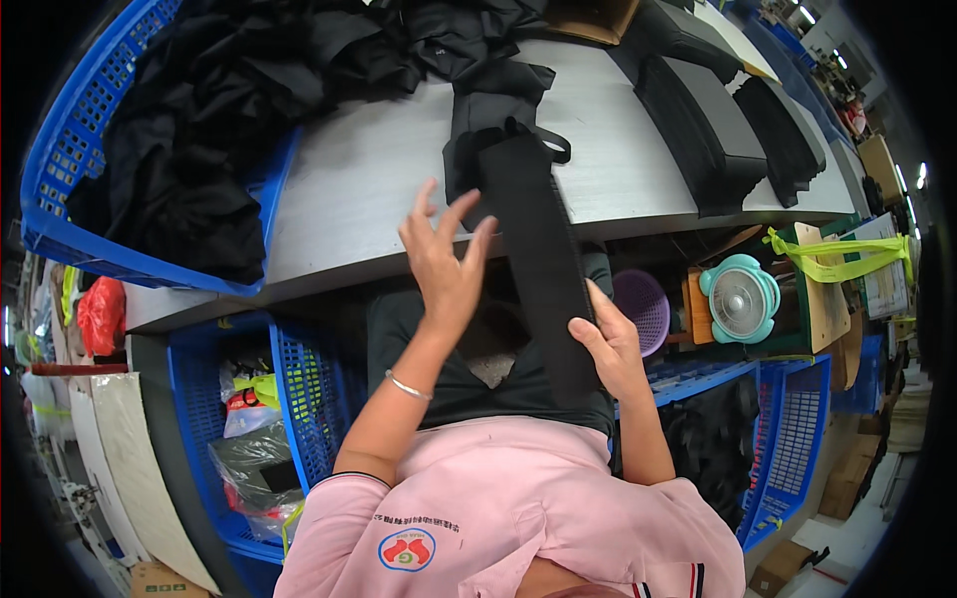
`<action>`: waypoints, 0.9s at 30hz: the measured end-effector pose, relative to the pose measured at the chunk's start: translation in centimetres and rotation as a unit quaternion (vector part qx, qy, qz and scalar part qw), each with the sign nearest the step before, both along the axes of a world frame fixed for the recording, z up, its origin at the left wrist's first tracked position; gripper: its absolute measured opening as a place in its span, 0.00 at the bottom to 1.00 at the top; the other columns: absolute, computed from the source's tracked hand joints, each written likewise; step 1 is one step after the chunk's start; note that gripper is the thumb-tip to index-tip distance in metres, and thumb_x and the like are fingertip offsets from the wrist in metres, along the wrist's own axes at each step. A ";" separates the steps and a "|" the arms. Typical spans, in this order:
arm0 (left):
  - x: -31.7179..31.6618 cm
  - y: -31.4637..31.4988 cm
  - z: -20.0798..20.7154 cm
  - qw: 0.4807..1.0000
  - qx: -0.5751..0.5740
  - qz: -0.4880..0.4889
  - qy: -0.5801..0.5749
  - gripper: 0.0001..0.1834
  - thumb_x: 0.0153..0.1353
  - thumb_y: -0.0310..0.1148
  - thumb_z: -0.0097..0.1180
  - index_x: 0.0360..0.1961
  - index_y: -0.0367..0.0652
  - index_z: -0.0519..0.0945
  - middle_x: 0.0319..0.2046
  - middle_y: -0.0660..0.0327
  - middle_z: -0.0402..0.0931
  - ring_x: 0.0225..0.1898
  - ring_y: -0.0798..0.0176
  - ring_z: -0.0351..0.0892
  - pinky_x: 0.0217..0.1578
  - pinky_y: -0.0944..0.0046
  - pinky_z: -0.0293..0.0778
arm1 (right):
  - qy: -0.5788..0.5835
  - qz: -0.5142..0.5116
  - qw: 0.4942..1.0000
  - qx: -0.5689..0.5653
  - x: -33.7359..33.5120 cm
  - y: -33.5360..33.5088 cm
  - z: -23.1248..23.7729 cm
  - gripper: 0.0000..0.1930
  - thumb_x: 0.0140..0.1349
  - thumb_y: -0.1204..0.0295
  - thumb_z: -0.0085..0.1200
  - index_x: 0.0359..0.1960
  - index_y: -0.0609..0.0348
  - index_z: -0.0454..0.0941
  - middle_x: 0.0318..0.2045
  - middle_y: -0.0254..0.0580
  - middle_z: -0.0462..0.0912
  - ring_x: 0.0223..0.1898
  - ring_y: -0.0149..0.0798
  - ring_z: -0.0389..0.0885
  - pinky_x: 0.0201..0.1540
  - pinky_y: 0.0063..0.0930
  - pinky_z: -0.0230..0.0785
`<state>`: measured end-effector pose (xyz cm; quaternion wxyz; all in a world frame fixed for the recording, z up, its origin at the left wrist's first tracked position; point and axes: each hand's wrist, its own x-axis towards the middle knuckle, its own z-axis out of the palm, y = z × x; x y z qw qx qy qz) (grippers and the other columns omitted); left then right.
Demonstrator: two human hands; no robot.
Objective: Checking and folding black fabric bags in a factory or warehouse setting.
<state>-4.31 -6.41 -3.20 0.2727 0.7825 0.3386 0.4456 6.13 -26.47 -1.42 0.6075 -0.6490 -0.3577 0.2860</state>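
The strip is black, the shirt pink, the fan teal, the basket purple.

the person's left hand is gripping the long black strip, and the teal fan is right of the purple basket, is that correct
Not quite: the head view shows the right hand gripping the long black strip; the left hand is open. The teal fan is right of the purple basket, as you say.
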 end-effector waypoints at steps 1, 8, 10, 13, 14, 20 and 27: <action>0.4 1.7 -0.5 0.999 0.039 0.025 0.027 0.21 0.57 0.23 0.61 0.53 0.45 0.82 0.63 0.52 0.66 0.55 0.49 0.68 0.56 0.55 0.69 | 0.030 0.035 0.999 -0.009 0.3 0.8 0.3 0.26 0.69 0.73 0.53 0.67 0.66 0.65 0.55 0.44 0.81 0.53 0.30 0.78 0.56 0.23 0.70; 3.7 5.6 1.0 0.988 0.116 -0.100 -0.001 0.34 0.44 0.08 0.46 0.57 0.35 0.77 0.61 0.56 0.72 0.49 0.47 0.74 0.53 0.56 0.72 | -0.111 -0.014 0.990 -0.089 0.5 4.3 1.2 0.23 0.66 0.75 0.54 0.64 0.63 0.70 0.45 0.56 0.85 0.42 0.39 0.86 0.46 0.26 0.74; 4.2 4.4 2.0 0.982 0.115 -0.153 -0.003 0.34 0.44 0.08 0.45 0.57 0.34 0.77 0.61 0.57 0.72 0.50 0.47 0.74 0.53 0.56 0.72 | -0.161 -0.016 0.983 -0.087 0.8 5.8 2.3 0.23 0.65 0.76 0.53 0.63 0.62 0.71 0.40 0.59 0.84 0.37 0.48 0.85 0.41 0.29 0.74; 4.2 2.5 3.8 0.968 0.117 -0.222 0.020 0.34 0.44 0.08 0.44 0.57 0.32 0.76 0.63 0.57 0.71 0.53 0.47 0.74 0.55 0.56 0.72 | -0.249 -0.021 0.965 -0.073 2.3 8.1 2.5 0.22 0.64 0.77 0.51 0.61 0.60 0.71 0.29 0.61 0.82 0.29 0.66 0.78 0.33 0.42 0.74; 4.1 2.2 4.3 0.961 0.097 -0.258 0.001 0.34 0.43 0.07 0.43 0.56 0.32 0.76 0.63 0.56 0.71 0.54 0.48 0.75 0.55 0.56 0.72 | -0.306 -0.034 0.945 -0.110 2.7 8.8 2.6 0.23 0.63 0.77 0.51 0.62 0.58 0.71 0.28 0.59 0.81 0.28 0.64 0.79 0.31 0.45 0.74; 2.4 1.8 5.5 0.950 -0.032 -0.306 -0.044 0.34 0.45 0.08 0.41 0.58 0.32 0.76 0.64 0.54 0.70 0.62 0.47 0.72 0.57 0.58 0.73 | -0.474 -0.009 0.861 -0.186 0.9 9.0 3.1 0.20 0.59 0.75 0.55 0.55 0.57 0.77 0.22 0.51 0.80 0.25 0.56 0.82 0.26 0.49 0.73; 0.9 -0.9 4.5 0.906 0.040 -0.422 0.016 0.35 0.45 0.08 0.46 0.58 0.36 0.78 0.61 0.55 0.73 0.52 0.57 0.78 0.51 0.63 0.75 | -0.454 -0.018 0.890 0.046 6.5 11.4 -4.5 0.06 0.53 0.78 0.56 0.23 0.61 0.70 0.21 0.47 0.76 0.26 0.47 0.78 0.30 0.40 0.69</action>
